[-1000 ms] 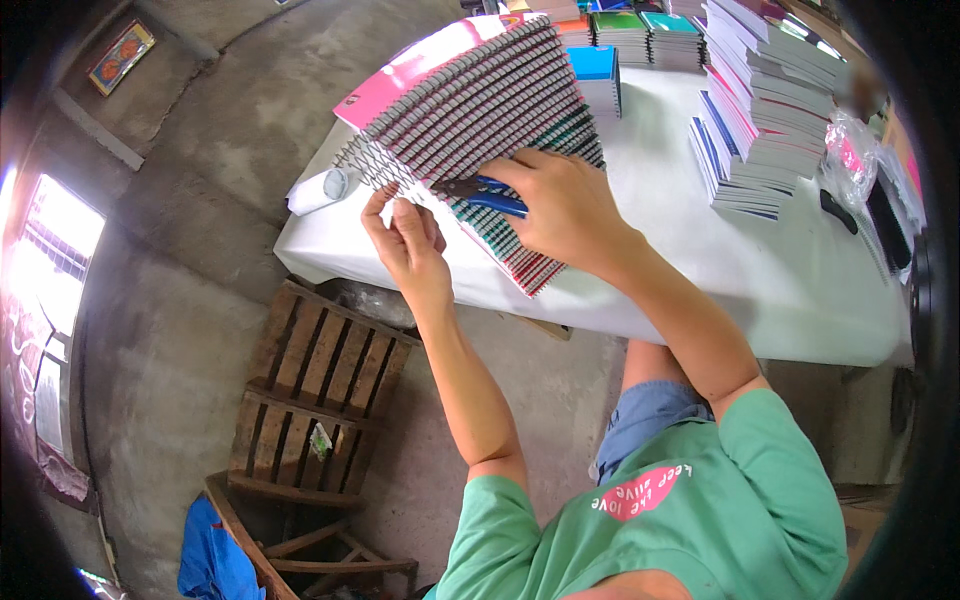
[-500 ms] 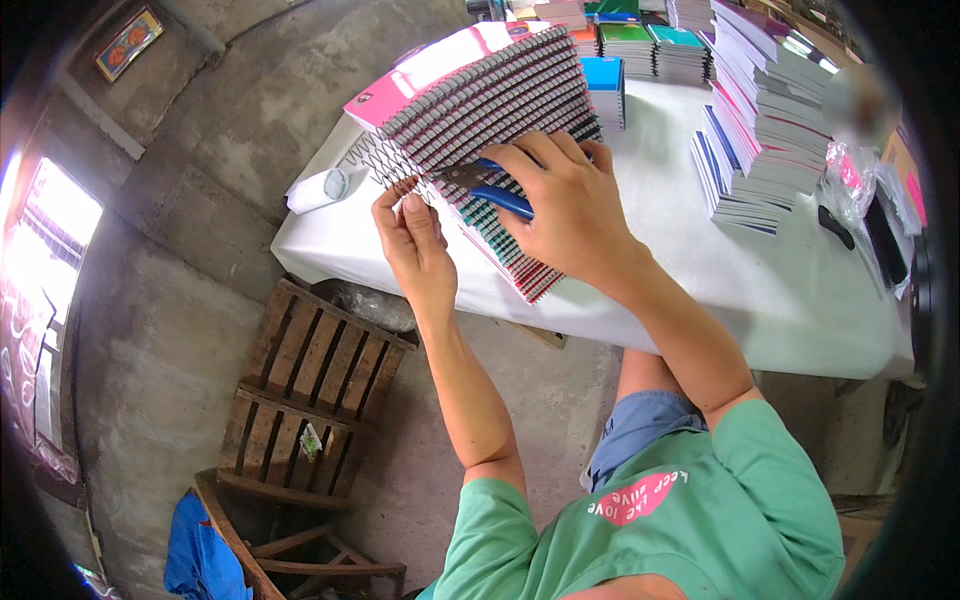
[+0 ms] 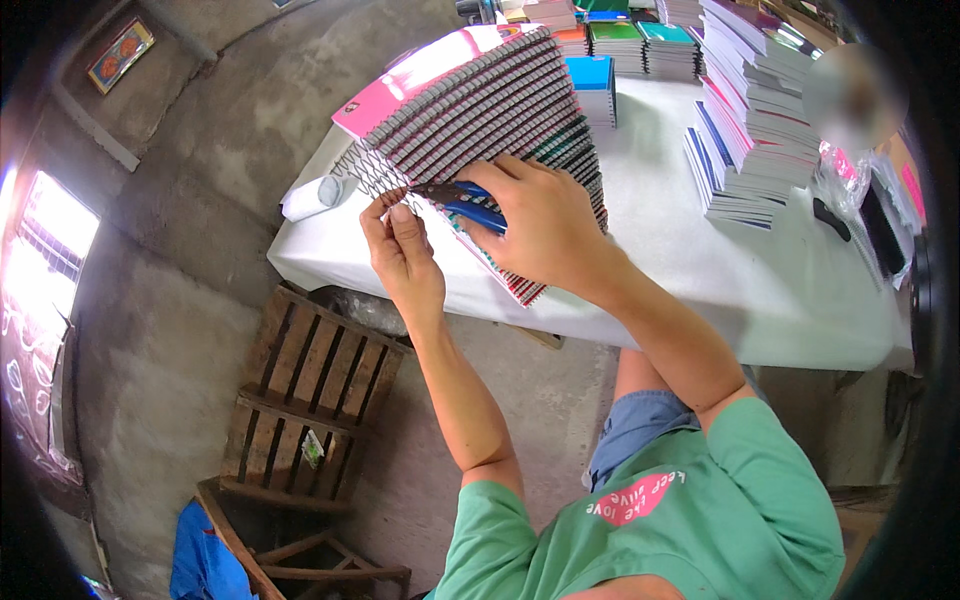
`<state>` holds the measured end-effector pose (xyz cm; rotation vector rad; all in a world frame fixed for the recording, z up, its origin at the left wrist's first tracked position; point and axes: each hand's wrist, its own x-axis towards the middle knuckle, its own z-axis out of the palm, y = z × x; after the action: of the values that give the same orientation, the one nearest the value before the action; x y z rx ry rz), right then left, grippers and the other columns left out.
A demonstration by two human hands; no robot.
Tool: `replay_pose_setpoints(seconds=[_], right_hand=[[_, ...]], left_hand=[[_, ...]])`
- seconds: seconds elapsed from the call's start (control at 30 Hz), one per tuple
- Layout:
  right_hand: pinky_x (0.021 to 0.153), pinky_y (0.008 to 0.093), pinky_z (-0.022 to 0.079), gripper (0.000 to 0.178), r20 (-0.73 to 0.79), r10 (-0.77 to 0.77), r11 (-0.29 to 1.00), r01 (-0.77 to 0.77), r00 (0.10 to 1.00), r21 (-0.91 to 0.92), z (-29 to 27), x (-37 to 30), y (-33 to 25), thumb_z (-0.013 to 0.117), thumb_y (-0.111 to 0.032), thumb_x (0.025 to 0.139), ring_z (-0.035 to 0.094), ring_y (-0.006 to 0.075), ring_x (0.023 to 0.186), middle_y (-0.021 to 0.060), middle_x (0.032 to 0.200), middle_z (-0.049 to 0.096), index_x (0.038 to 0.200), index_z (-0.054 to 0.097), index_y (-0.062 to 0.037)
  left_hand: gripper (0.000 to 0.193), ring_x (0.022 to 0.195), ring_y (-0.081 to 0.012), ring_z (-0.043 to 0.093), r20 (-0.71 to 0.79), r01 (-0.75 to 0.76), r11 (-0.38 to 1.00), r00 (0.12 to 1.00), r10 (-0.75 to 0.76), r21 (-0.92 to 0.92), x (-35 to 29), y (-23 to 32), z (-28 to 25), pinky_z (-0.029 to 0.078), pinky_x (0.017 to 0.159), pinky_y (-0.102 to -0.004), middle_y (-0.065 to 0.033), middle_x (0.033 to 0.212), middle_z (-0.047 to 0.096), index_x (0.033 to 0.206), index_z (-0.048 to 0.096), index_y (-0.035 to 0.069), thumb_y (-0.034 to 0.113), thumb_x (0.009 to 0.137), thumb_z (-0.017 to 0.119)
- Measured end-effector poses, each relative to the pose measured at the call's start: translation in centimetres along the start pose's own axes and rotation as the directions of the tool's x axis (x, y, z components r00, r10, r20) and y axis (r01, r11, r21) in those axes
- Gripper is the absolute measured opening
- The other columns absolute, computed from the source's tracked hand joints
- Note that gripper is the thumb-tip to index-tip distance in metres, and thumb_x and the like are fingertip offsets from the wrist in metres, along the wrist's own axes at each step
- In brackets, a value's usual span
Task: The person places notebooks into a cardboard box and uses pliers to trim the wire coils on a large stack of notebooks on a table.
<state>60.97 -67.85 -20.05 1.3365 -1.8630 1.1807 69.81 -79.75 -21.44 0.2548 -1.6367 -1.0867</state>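
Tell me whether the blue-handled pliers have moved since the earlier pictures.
Yes, slightly: the blue-handled pliers have shifted left, closer to the white roll lying on the table.

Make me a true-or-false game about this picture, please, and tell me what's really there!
1. The right hand holds blue-handled pliers. True.
2. The left hand is deep in a pocket. False: it is up at the wire ends.
3. A pink cover shows on the spiral-bound stack. True.
4. The shirt is yellow. False: it is green.
5. The tablecloth is white. True.
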Motion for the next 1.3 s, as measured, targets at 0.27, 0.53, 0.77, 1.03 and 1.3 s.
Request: replay_pose_setpoints(seconds=[0.27,0.53,0.77,1.03,1.3], right_hand=[[0.061,0.0374,0.051,0.04,0.146,0.04,0.997,-0.028,0.988,-0.078,-1.2,0.3,0.4,0.07,-0.015,0.067,0.062,0.0277,0.07,0.0087,0.08,0.061,0.105,0.06,-0.0156],[0.079,0.0406,0.038,0.043,-0.078,-0.029,0.991,0.018,0.997,-0.135,-2.0,0.2,-0.9,0.072,-0.018,0.065,0.054,0.0222,0.092,0.0017,0.092,0.057,0.106,0.059,-0.0156],[0.078,0.0432,0.038,0.045,-0.031,-0.008,0.981,0.002,0.999,-0.194,-1.4,0.4,-0.8,0.071,-0.02,0.066,0.054,0.0218,0.092,0.0015,0.092,0.057,0.109,0.058,-0.0164],[0.073,0.0457,0.045,0.036,0.005,-0.01,0.991,0.011,1.0,-0.131,-1.2,0.6,-0.8,0.07,-0.019,0.068,0.061,0.0258,0.085,0.0062,0.088,0.06,0.101,0.06,-0.0128],[0.073,0.0388,0.048,0.043,0.206,0.063,0.997,-0.052,0.976,-0.058,-1.9,1.1,0.4,0.069,-0.017,0.068,0.062,0.0263,0.081,0.006,0.088,0.06,0.109,0.059,-0.0163]], left_hand=[[0.023,0.051,-0.0036,0.03,-0.153,0.089,0.912,0.975,-0.162,-0.4,-0.8,0.4,1.4,0.024,0.044,-0.0174,0.0046,0.061,0.036,0.095,0.049,0.005,0.027,0.096,0.043],[0.022,0.082,-0.0269,0.056,0.292,0.292,-0.072,0.848,-0.442,-0.954,0.1,-2.4,-2.0,0.055,0.076,-0.0326,-0.016,0.089,0.056,0.095,0.055,-0.007,0.009,0.082,0.05],[0.035,0.058,-0.0044,0.04,0.093,0.303,0.469,0.903,-0.419,-0.829,1.2,1.5,-0.4,0.032,0.042,-0.0152,-0.0026,0.083,0.055,0.097,0.06,0.001,0.034,0.087,0.064],[0.025,0.051,-0.0001,0.031,-0.138,0.112,0.898,0.973,-0.187,-0.426,1.2,1.8,1.0,0.022,0.042,-0.0172,0.003,0.077,0.057,0.097,0.061,0.001,0.022,0.085,0.067],[0.023,0.047,0.0003,0.031,-0.199,0.032,0.937,0.974,-0.107,-0.348,1.4,2.5,1.6,0.019,0.039,-0.0167,0.0021,0.073,0.055,0.098,0.061,-0.002,0.016,0.085,0.067]])
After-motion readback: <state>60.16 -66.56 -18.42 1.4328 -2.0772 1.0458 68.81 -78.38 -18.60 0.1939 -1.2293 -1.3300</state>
